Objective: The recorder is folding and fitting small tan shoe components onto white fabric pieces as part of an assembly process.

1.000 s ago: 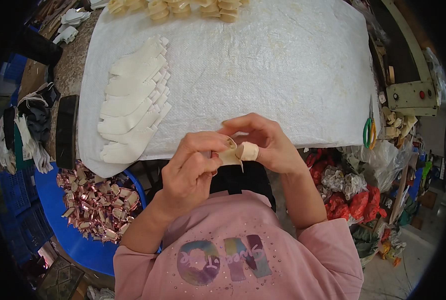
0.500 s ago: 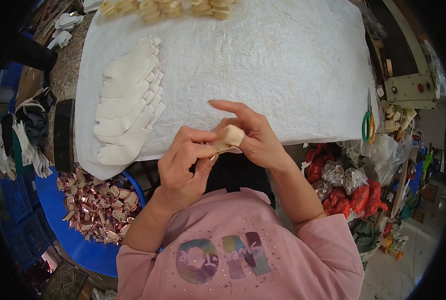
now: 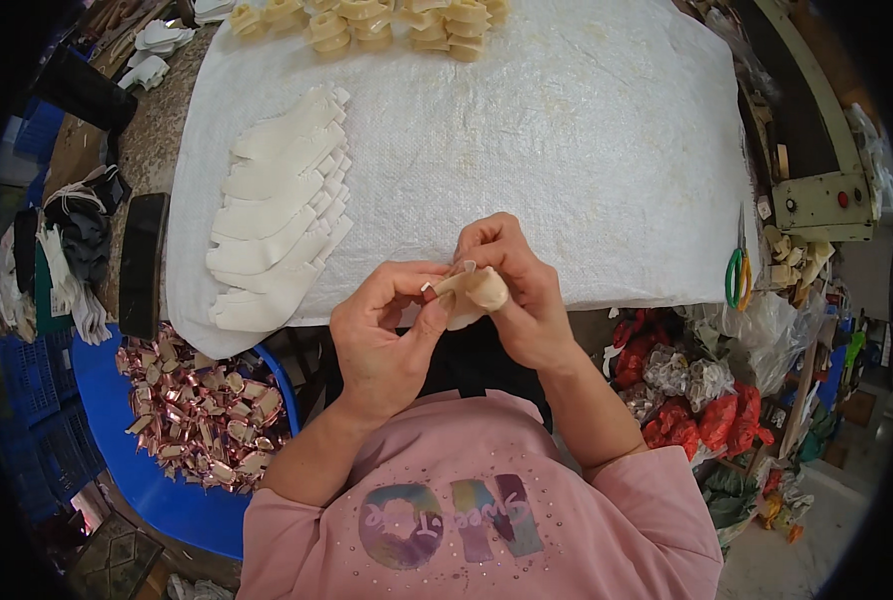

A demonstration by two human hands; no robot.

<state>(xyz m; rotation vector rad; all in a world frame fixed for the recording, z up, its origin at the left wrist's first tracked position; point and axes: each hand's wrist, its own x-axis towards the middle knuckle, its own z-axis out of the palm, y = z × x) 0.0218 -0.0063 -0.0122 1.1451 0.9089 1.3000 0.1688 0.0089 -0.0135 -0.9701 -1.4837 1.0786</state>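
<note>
Both my hands hold a small cream-coloured piece point(image 3: 484, 289) just off the front edge of the table. It has a rounded end and a thin, pale flap. My left hand point(image 3: 392, 320) pinches the flap's left side between thumb and fingers, with a small white-edged tip showing at the fingertips. Curled around the other side is my right hand point(image 3: 520, 290), its thumb below the rounded end and its fingers bent over the top. Left of my hands, flat curved off-white cut pieces point(image 3: 282, 215) lie overlapped in a fanned row on the white woven sheet point(image 3: 567, 150).
Stacked cream rolled pieces point(image 3: 367, 25) stand at the far edge. A blue basin point(image 3: 192, 515) at lower left holds many shiny pink pieces point(image 3: 207, 410). A black phone-like slab point(image 3: 145, 265) lies at the left edge; scissors point(image 3: 738, 278) hang at the right, above red bags point(image 3: 719, 412).
My right index finger, stretched out before, has curled in onto the piece. The cream piece has turned and shifted slightly right. The whole view has shifted a little.
</note>
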